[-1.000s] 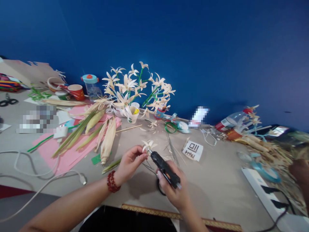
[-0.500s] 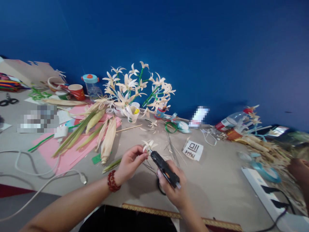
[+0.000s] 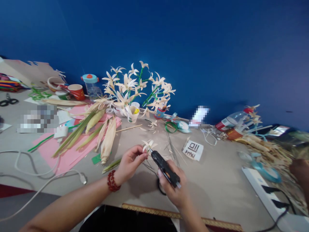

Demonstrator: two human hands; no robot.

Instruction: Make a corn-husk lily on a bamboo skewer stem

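Between thumb and fingers, my left hand [image 3: 130, 162] pinches a small pale corn-husk flower [image 3: 147, 145] with narrow petals. My right hand [image 3: 175, 185] is wrapped round a black glue gun [image 3: 165, 168], tilted so its nozzle meets the flower near the centre. Whether glue is coming out is too small to tell. The end of a glue stick shows at the gun's rear. Left of my left hand lie a dried corn husk [image 3: 109, 138] and a green husk piece [image 3: 112, 165]. Thin wires [image 3: 172, 146] lie beyond the gun.
Finished husk flowers [image 3: 126, 83] stand in paper cups [image 3: 132, 115] by the blue wall. Pink paper [image 3: 55, 154] with husks lies left, near a white cable [image 3: 43, 193]. At right are a power strip [image 3: 259, 190], a plastic bottle [image 3: 225, 124] and another person's hand [image 3: 299, 174].
My hands, the flower and the glue gun hold almost the same position. The other person's hand at the right edge has shifted slightly.
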